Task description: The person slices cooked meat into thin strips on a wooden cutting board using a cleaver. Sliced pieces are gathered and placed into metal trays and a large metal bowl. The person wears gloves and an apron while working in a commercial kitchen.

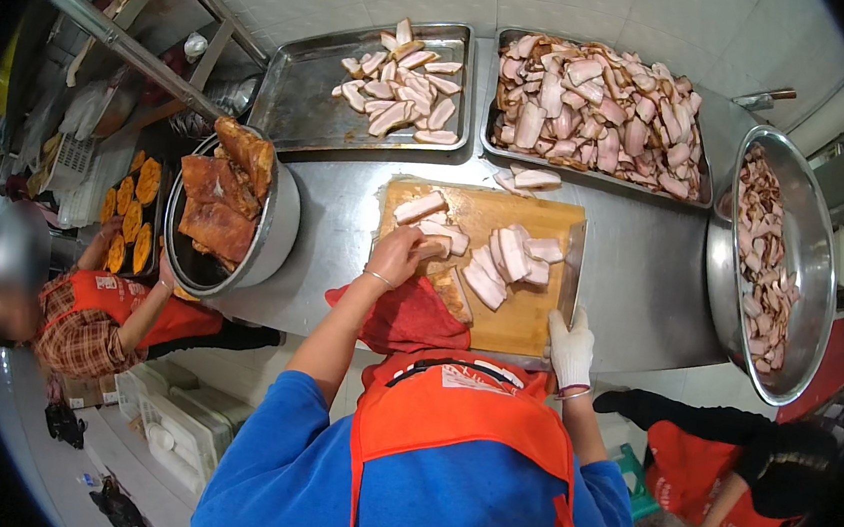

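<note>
My left hand (396, 254) is bare and has its fingertips on a slice of cooked pork belly (435, 246) at the left of the wooden cutting board (514, 332). More pork slices (509, 256) lie in a loose cluster on the board's right half. A browned, uncut piece of pork (452, 295) rests near the front edge, beside a red cloth (413, 319). My right hand (570, 348), in a white knit glove, grips a broad-bladed knife (574, 265) at the board's right edge; its blade points away from me.
Behind the board stand a metal tray (292, 109) with some slices and another tray (490, 130) heaped with them. A pot (287, 214) of browned pork slabs is left, a steel bowl (816, 275) of slices right. One person (102, 311) works at left, another (719, 478) at right.
</note>
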A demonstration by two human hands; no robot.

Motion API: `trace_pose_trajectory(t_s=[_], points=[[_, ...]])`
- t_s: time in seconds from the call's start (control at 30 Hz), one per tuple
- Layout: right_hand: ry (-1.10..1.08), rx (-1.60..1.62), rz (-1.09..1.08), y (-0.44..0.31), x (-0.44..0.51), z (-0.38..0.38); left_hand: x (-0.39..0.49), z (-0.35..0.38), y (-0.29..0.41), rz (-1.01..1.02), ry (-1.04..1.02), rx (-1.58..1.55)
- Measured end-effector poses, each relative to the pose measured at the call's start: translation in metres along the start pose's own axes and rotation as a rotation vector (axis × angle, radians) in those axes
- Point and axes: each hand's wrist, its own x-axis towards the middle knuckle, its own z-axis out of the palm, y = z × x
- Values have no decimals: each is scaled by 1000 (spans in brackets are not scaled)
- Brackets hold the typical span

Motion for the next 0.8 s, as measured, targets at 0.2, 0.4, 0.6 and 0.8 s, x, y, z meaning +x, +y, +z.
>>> trace_pose_trajectory(t_s=[0.2,0.4,0.6,0.8], points=[[-42,-27,53,-2,6,-4,1,12,15,102,249,170],[-22,0,82,-9,1,-1,-8,14,14,-21,32,132],[8,-89,97,4,9,2,-3,11,32,238,232,231],[33,-138,-23,19,16,2,17,16,32,320,153,185]])
